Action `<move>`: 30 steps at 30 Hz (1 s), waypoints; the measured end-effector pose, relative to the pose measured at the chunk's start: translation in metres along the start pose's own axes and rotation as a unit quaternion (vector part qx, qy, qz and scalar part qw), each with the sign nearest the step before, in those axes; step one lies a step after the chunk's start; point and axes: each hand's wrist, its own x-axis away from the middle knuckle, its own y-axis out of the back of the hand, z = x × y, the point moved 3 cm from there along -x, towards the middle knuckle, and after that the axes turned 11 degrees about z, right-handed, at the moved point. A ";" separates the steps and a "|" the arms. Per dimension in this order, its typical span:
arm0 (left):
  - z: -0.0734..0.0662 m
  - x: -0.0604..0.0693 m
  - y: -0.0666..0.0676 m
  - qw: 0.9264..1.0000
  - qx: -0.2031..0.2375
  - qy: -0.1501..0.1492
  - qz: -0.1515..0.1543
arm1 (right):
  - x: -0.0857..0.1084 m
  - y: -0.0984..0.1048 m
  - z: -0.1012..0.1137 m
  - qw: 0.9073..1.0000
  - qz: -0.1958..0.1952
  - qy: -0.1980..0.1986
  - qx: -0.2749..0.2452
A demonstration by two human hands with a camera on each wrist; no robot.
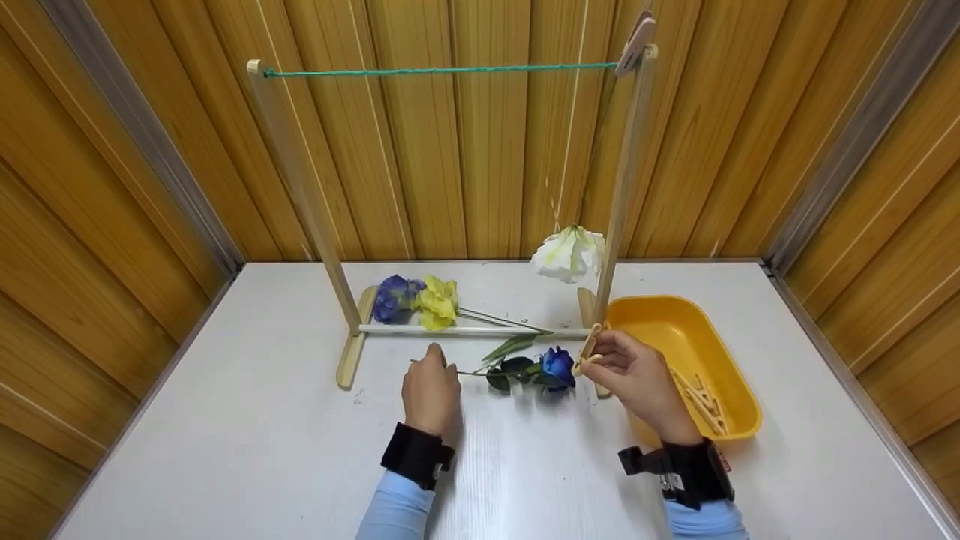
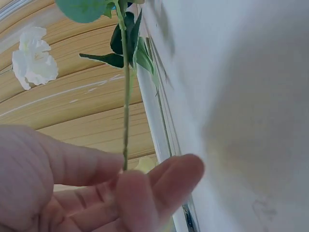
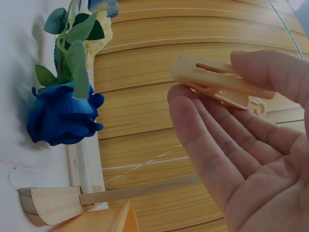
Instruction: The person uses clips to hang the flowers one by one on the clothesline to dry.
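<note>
My left hand (image 1: 433, 390) pinches the thin green stem (image 2: 126, 106) of a blue rose (image 1: 557, 366) between thumb and fingers. The rose lies sideways, its bloom pointing right, with dark green leaves (image 1: 516, 369) along the stem. In my right hand (image 1: 637, 379) is a beige clothespin (image 3: 212, 79), held between thumb and fingers just right of the bloom. A white flower (image 1: 570, 253) hangs head down near the right post; a pink clothespin (image 1: 636, 46) sits on the green string (image 1: 442, 70) at its right end.
A wooden frame with a left post (image 1: 304, 195) and right post (image 1: 626, 187) carries the string. Purple (image 1: 396, 298) and yellow flowers (image 1: 436, 302) lie behind its white bottom bar (image 1: 465, 330). A yellow bin (image 1: 742, 390) on the right holds several clothespins (image 1: 703, 405).
</note>
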 end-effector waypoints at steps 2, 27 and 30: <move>0.001 -0.002 0.000 1.000 0.013 0.011 -0.010 | 0.000 0.000 0.000 1.000 0.000 0.002 0.004; 0.003 -0.014 0.007 0.928 0.363 0.020 -0.079 | -0.002 -0.002 -0.003 1.000 0.012 0.011 -0.011; 0.001 -0.014 0.008 0.920 0.384 0.022 -0.071 | -0.002 -0.001 -0.004 1.000 0.012 0.011 -0.015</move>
